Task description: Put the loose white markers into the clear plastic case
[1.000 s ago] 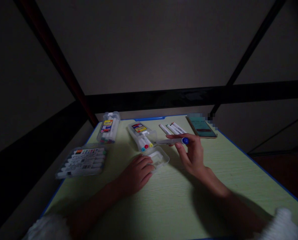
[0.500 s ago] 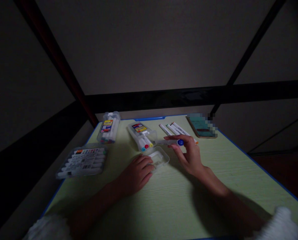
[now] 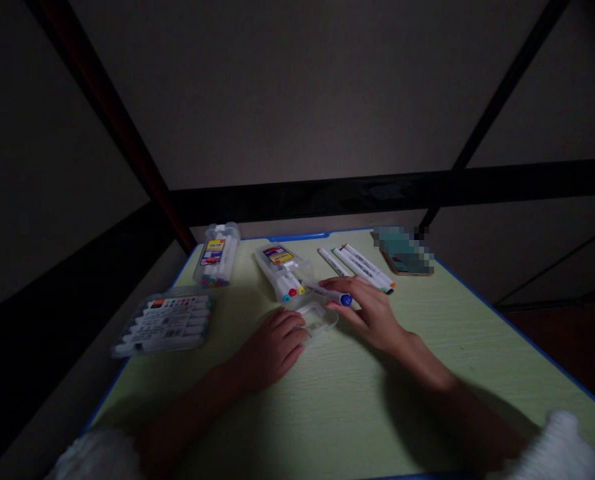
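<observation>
My right hand (image 3: 372,313) pinches a white marker with a blue cap (image 3: 330,294), its far end at the mouth of an open clear marker case (image 3: 283,270) that holds several markers with blue, red and yellow ends. My left hand (image 3: 273,348) rests palm down on the pale green table (image 3: 357,400), fingers touching the case's clear lid (image 3: 316,316). Three loose white markers (image 3: 360,263) lie beyond my right hand.
A second clear marker case (image 3: 217,255) lies at the far left. A flat pack of markers (image 3: 166,321) sits at the left table edge. A phone (image 3: 403,253) lies at the far right. Dark bars run behind the table.
My right hand has moved left and down with the blue-capped marker, bringing its far end to the open case. The left hand has stayed put.
</observation>
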A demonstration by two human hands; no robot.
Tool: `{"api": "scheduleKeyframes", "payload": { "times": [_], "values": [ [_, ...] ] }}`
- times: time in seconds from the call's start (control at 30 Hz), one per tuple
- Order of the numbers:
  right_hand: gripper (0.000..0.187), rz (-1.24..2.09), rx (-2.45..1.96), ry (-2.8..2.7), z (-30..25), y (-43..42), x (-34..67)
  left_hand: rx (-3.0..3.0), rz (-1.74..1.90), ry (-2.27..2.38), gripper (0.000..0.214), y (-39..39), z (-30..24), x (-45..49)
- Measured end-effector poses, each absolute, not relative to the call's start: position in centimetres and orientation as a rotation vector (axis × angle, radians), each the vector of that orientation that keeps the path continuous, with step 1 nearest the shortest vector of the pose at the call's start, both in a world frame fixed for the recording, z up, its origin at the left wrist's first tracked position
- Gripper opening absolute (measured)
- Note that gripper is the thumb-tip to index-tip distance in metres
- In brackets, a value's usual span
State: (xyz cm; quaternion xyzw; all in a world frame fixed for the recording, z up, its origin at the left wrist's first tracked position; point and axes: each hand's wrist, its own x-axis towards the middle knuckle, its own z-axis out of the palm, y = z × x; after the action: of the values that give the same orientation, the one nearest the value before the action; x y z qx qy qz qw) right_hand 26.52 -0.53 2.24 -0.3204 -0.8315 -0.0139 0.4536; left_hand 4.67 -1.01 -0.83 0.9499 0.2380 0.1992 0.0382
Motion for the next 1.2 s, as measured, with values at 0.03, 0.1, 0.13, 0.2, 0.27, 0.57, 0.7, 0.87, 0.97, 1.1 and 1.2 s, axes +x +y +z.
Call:
{"api": "scheduleKeyframes", "payload": {
  "times": [0.03, 0.1, 0.13, 0.2, 0.27, 0.57, 0.7, 0.87, 0.97, 1.1, 1.2],
  "values": [
    [0.019, -0.032, -0.781, -2.069, 2.23, -0.49, 26.5, 2.915, 0.617, 0.727, 0.017, -0.98, -0.86, 4.67],
    [0.02, -0.015, -0.772, -2.101, 2.21, -0.46, 26.49, 2.918, 0.627, 0.718, 0.016, -0.93, -0.88, 4.66],
    [0.02, -0.003, -0.774, -2.116, 2.21, -0.45, 26.49, 2.92, 0.629, 0.715, 0.017, -0.92, -0.87, 4.67],
    [0.019, 0.026, -0.788, -2.142, 2.21, -0.47, 26.49, 2.919, 0.621, 0.719, 0.017, -0.95, -0.85, 4.69],
    [0.02, 0.051, -0.806, -2.174, 2.23, -0.48, 26.48, 2.912, 0.613, 0.725, 0.017, -1.01, -0.84, 4.7],
    [0.021, 0.191, -0.862, -2.267, 2.24, -0.34, 26.41, 2.919, 0.603, 0.73, 0.017, -0.97, -0.84, 4.75],
    [0.022, 0.222, -0.879, -2.28, 2.17, -0.32, 26.37, 2.926, 0.599, 0.723, 0.016, -1.0, -0.79, 4.73],
    [0.024, 0.243, -0.899, -2.304, 1.96, -0.16, 26.29, 2.928, 0.606, 0.726, 0.018, -0.93, -0.93, 4.62],
    [0.025, 0.249, -0.902, -2.313, 1.92, -0.11, 26.29, 2.917, 0.601, 0.733, 0.017, -0.93, -0.91, 4.61],
    [0.025, 0.256, -0.903, -2.326, 2.03, -0.16, 26.32, 2.915, 0.599, 0.724, 0.018, -0.99, -0.83, 4.65],
    [0.025, 0.26, -0.907, -2.33, 2.11, -0.18, 26.32, 2.912, 0.597, 0.73, 0.018, -1.03, -0.77, 4.69]
  ]
}}
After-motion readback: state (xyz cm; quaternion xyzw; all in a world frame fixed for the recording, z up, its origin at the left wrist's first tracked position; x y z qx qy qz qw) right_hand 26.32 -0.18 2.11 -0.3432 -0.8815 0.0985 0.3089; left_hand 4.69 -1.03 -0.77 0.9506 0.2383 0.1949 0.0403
